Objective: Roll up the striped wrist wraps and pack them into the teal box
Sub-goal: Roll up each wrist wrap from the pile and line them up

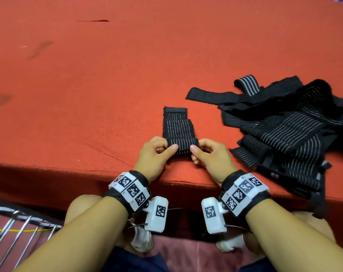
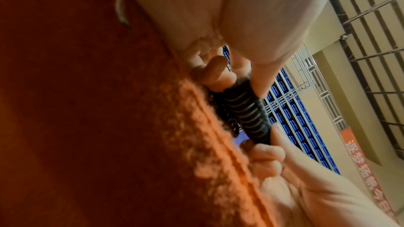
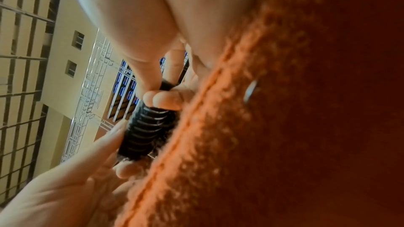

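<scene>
A black wrist wrap with thin white stripes (image 1: 177, 128) lies flat on the red carpeted surface (image 1: 108, 85), pointing away from me. Its near end is curled into a small roll (image 2: 244, 110) (image 3: 146, 127). My left hand (image 1: 167, 147) (image 2: 238, 77) pinches the roll's left end between thumb and fingers. My right hand (image 1: 198, 149) (image 3: 153, 91) pinches the right end the same way. A loose pile of more striped wraps (image 1: 280, 124) lies to the right. No teal box is in view.
The red surface ends in a front edge (image 1: 78, 171) just under my wrists, and part of the pile hangs over it at the right. A metal wire rack (image 1: 19, 224) stands low at the left. My knees and white shoes (image 1: 141, 238) are below.
</scene>
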Demonstrator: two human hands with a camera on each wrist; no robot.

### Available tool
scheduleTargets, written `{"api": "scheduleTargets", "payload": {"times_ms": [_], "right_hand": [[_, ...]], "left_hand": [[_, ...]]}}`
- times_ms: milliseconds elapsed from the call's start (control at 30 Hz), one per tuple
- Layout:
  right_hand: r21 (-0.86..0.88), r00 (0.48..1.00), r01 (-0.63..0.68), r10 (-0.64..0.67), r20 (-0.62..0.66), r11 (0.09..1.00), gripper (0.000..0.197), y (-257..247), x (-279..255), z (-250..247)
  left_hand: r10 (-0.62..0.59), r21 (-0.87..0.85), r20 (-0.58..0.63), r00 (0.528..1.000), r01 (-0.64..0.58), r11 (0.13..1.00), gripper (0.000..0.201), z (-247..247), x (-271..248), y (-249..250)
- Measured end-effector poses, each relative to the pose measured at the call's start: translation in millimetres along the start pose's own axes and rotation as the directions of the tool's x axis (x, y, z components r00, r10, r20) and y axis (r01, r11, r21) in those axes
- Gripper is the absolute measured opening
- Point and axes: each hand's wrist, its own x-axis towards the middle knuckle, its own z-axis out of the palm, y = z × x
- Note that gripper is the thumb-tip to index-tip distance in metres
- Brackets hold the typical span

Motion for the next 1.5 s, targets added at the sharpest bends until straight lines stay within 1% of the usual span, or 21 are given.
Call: {"api": "scheduleTargets", "payload": {"times_ms": [33,67,133,200,267,367,433,500,533,667,767,833,900,967,1033,1133,1200,1300,1367,1433,1500], "right_hand": [[0.027,1.000,0.008,-0.007,-0.013,1.000,0.014,0,-1,1],[0.049,1.000,0.023,-0.022,-0.021,0.999,0.025,1,-3,0],[0.023,0.997,0.074,-0.073,-0.016,0.997,0.044,0,-5,-1],[-0.024,0.992,0.122,-0.122,0.020,0.992,0.050,-1,-8,-2],[-0.078,0.988,0.153,-0.150,0.041,0.985,0.045,0,-8,-1],[-0.191,0.983,0.183,-0.182,0.025,0.964,0.034,2,-7,-1],[-0.239,0.980,0.195,-0.196,0.020,0.951,0.031,4,-5,-1],[-0.236,0.979,0.202,-0.201,0.026,0.951,0.030,4,-5,-1],[-0.229,0.978,0.206,-0.205,0.028,0.951,0.029,4,-5,-1],[-0.231,0.978,0.207,-0.200,0.053,0.951,0.029,6,-5,-4],[-0.233,0.975,0.214,-0.195,0.104,0.949,0.026,6,-4,-5],[-0.221,0.969,0.229,-0.201,0.142,0.948,0.025,5,-5,-5],[-0.207,0.965,0.236,-0.204,0.164,0.949,0.027,6,-5,-7],[-0.186,0.963,0.240,-0.209,0.171,0.953,0.020,7,-5,-6],[-0.187,0.956,0.274,-0.247,0.157,0.943,0.015,6,-7,-6],[-0.192,0.944,0.320,-0.296,0.142,0.928,0.022,6,-10,-6],[-0.173,0.942,0.322,-0.297,0.152,0.931,0.025,6,-11,-7],[-0.147,0.942,0.307,-0.277,0.192,0.940,0.022,6,-10,-8],[-0.132,0.944,0.289,-0.259,0.204,0.948,0.019,7,-8,-8],[-0.081,0.947,0.287,-0.270,0.173,0.955,0.018,9,-7,-8],[-0.039,0.950,0.303,-0.299,0.093,0.952,0.020,11,-5,-9]], "left_hand": [[0.003,0.015,0.004,1.000,-0.003,1.000,0.031,0,0,0],[0.008,0.036,0.007,1.000,-0.008,0.999,0.035,0,1,0],[0.010,0.093,0.010,1.000,-0.011,0.996,0.040,-1,2,-1],[-0.013,0.117,0.006,1.000,0.012,0.993,0.041,-1,2,-2],[-0.026,0.116,0.003,1.000,0.025,0.993,0.041,-1,2,-2],[-0.014,0.075,0.011,1.000,0.013,0.997,0.045,-1,2,0],[-0.006,0.015,0.017,1.000,0.005,1.000,0.036,-2,1,1],[0.000,-0.024,0.018,1.000,0.000,1.000,0.017,-3,0,3],[0.001,-0.049,0.016,1.000,0.000,0.999,0.014,-4,-1,4],[-0.069,-0.270,-0.043,0.997,0.055,0.961,0.016,-3,-2,6],[-0.064,-0.377,-0.119,0.991,0.015,0.926,0.018,-2,-3,4],[-0.047,-0.372,-0.147,0.988,-0.011,0.928,0.017,-3,-4,2],[-0.053,-0.350,-0.153,0.987,-0.004,0.937,0.020,-4,-6,2],[-0.022,-0.324,-0.157,0.987,-0.031,0.945,0.019,-3,-6,1],[0.022,-0.301,-0.187,0.982,-0.078,0.950,0.017,-3,-7,1],[0.056,-0.301,-0.228,0.972,-0.125,0.945,0.024,-6,-7,-1],[0.071,-0.301,-0.233,0.970,-0.141,0.943,0.025,-7,-6,-2],[0.101,-0.277,-0.189,0.977,-0.152,0.949,0.019,-7,-4,-6],[0.130,-0.202,-0.129,0.983,-0.154,0.967,0.015,-7,-4,-9],[0.138,-0.130,-0.061,0.989,-0.145,0.981,0.012,-7,-4,-11],[0.132,-0.097,0.004,0.991,-0.131,0.987,0.009,-6,-4,-11]]}}
